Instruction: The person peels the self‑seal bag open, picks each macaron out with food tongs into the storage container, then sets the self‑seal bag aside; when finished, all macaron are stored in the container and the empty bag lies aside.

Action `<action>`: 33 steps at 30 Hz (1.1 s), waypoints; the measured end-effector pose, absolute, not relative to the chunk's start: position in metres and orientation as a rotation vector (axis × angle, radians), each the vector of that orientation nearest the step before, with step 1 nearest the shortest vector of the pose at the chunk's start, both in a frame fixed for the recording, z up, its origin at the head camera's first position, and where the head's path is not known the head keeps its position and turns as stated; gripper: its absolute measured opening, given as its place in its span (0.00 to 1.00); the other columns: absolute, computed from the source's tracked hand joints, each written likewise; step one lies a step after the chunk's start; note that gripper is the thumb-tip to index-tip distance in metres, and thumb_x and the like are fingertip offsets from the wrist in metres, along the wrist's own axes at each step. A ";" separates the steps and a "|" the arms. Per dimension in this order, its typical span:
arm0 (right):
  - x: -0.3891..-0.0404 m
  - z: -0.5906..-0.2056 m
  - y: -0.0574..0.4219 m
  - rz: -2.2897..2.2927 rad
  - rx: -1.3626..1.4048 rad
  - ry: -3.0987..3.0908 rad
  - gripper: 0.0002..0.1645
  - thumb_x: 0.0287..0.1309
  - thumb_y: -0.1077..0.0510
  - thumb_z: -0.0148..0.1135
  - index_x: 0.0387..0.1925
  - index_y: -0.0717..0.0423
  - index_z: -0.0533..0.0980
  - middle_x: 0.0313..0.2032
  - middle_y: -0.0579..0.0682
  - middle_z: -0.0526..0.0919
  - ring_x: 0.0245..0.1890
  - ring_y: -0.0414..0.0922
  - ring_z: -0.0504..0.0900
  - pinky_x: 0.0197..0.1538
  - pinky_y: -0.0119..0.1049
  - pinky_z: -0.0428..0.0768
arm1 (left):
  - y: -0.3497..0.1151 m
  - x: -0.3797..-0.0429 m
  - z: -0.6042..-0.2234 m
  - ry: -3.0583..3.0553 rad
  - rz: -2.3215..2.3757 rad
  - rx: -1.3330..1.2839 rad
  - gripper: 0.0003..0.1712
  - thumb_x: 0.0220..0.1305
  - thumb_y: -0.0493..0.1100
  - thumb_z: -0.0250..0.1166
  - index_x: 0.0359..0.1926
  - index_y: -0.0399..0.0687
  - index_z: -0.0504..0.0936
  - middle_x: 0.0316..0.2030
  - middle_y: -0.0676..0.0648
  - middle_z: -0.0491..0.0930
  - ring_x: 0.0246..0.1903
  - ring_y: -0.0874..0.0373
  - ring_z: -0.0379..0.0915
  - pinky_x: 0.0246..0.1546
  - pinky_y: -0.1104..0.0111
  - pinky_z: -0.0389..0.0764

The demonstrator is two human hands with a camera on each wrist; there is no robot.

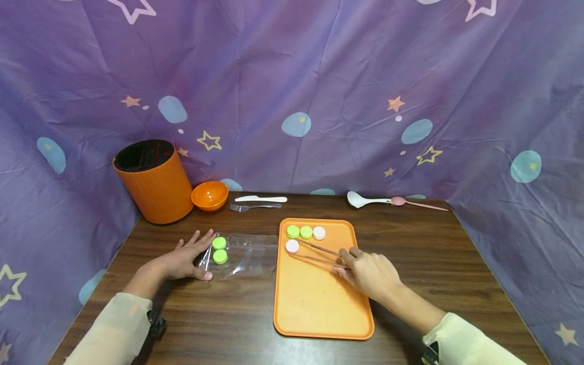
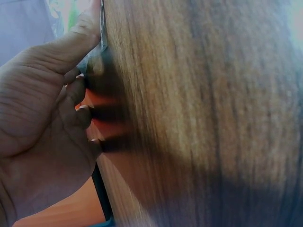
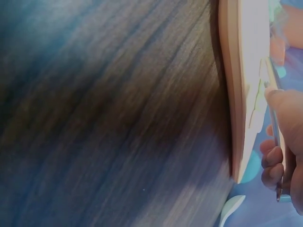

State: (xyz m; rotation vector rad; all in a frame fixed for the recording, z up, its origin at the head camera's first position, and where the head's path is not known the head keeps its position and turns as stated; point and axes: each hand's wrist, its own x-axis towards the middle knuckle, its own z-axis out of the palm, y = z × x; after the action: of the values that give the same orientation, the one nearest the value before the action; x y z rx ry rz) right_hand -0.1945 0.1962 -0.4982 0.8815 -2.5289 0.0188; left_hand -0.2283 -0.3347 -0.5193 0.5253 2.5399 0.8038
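My right hand (image 1: 371, 271) grips a pair of metal tongs (image 1: 319, 247) over the orange tray (image 1: 324, 314). Their two tips stand on either side of a white round disc (image 1: 292, 246); whether they squeeze it I cannot tell. Above it sits a row of two green discs (image 1: 293, 231) and one white disc (image 1: 319, 233). With fingers spread, my left hand (image 1: 184, 257) rests at the left end of a clear plastic bag (image 1: 251, 256). Two green discs (image 1: 220, 256) lie at that end, in or on the bag. The right wrist view shows fingers curled round the tongs (image 3: 277, 127).
An orange knife block (image 1: 157, 190) and an orange bowl (image 1: 210, 196) stand at the back left. A white knife (image 1: 261, 199) and a fork (image 1: 255, 206) lie beside them. A white ladle (image 1: 365, 200) and a pink spoon (image 1: 415, 203) lie at the back right, by the curtain.
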 end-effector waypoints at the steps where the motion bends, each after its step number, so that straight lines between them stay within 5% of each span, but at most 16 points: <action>1: -0.195 -0.497 0.197 0.017 0.881 -2.529 0.22 0.63 0.41 0.82 0.40 0.51 0.81 0.26 0.46 0.80 0.15 0.46 0.79 0.14 0.41 0.74 | -0.333 -0.227 -0.517 2.536 0.809 0.528 0.73 0.58 0.71 0.78 0.92 0.57 0.46 0.90 0.38 0.33 0.87 0.26 0.19 0.78 0.20 0.23; 10: -0.196 -0.491 0.189 0.029 0.875 -2.511 0.26 0.64 0.37 0.79 0.50 0.51 0.85 0.30 0.48 0.83 0.15 0.48 0.80 0.15 0.44 0.78 | -0.331 -0.225 -0.512 2.549 0.777 0.489 0.74 0.56 0.72 0.78 0.92 0.58 0.46 0.91 0.41 0.33 0.88 0.29 0.20 0.81 0.23 0.25; 22: -0.204 -0.490 0.152 -0.011 1.046 -2.471 0.22 0.70 0.35 0.72 0.46 0.46 0.84 0.29 0.44 0.82 0.15 0.41 0.78 0.16 0.37 0.76 | -0.330 -0.224 -0.508 2.543 0.790 0.516 0.73 0.57 0.71 0.78 0.92 0.60 0.45 0.90 0.37 0.33 0.87 0.24 0.21 0.78 0.21 0.25; 33: -0.217 -0.490 0.105 -0.002 1.084 -2.578 0.20 0.74 0.33 0.67 0.44 0.44 0.84 0.31 0.44 0.82 0.17 0.43 0.79 0.18 0.41 0.79 | -0.330 -0.222 -0.508 2.553 0.789 0.491 0.74 0.56 0.74 0.77 0.92 0.60 0.45 0.91 0.39 0.33 0.88 0.28 0.20 0.81 0.23 0.26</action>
State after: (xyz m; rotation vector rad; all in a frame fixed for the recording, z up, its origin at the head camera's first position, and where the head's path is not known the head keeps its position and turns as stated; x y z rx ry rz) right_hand -0.2167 0.1055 -0.4897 1.0843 -2.5778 -0.0021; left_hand -0.2221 -0.3302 -0.5078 0.4907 2.5530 0.7889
